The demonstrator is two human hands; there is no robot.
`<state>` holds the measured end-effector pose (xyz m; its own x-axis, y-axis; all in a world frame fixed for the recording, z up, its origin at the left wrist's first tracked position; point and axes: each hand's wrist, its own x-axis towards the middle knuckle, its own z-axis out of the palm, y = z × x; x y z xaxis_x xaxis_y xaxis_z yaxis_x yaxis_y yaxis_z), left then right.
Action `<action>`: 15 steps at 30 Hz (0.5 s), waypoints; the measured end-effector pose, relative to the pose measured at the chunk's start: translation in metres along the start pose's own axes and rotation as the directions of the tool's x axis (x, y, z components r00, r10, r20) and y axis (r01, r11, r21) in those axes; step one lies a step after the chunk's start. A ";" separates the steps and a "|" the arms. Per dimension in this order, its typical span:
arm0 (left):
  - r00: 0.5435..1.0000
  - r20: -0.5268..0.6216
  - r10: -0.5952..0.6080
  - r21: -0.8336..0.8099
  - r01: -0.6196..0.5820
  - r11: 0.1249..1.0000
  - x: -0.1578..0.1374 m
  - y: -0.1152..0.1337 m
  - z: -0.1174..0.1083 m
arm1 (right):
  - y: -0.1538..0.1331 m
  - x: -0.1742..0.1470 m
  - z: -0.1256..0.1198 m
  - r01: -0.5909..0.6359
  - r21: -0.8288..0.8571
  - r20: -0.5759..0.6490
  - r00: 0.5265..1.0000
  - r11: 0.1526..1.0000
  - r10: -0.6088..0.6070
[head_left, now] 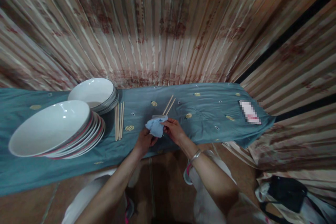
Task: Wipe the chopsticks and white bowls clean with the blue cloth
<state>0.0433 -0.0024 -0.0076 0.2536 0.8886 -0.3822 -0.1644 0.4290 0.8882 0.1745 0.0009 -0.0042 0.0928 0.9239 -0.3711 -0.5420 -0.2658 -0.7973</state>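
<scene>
A light blue cloth (156,126) is bunched between my two hands, over the front part of the covered table. My left hand (144,141) is closed at its lower left edge, and my right hand (174,130) pinches its right side. Beyond the cloth, two wooden chopsticks (168,105) stick out, pointing away from me. Their near ends are hidden by the cloth, so I cannot tell whether they are gripped in it or lie on the table. Left of my hands, several more chopsticks (119,120) lie side by side.
A stack of large white bowls (49,126) stands at the left, tilted, with a second stack of white dishes (91,92) behind it. The teal tablecloth (204,126) runs up to a pleated curtain (168,24). A pixelated pinkish item (249,112) lies at the right end.
</scene>
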 end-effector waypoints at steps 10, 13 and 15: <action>0.986 0.156 -0.063 0.066 0.053 0.996 -0.007 0.000 0.002 | -0.037 0.015 -0.028 0.139 0.047 -0.096 0.986 0.989 -0.134; 0.980 0.188 -0.058 0.084 0.043 0.996 -0.009 -0.002 0.002 | -0.049 0.019 -0.038 0.196 0.078 -0.156 0.971 0.978 -0.182; 0.979 0.196 -0.055 0.089 0.039 0.995 -0.009 -0.003 0.002 | -0.055 0.021 -0.043 0.227 0.093 -0.184 0.961 0.969 -0.207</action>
<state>0.0434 -0.0118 -0.0061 0.4439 0.8145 -0.3736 -0.0688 0.4467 0.8920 0.2423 0.0234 0.0114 0.3552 0.8923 -0.2787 -0.5821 -0.0221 -0.8128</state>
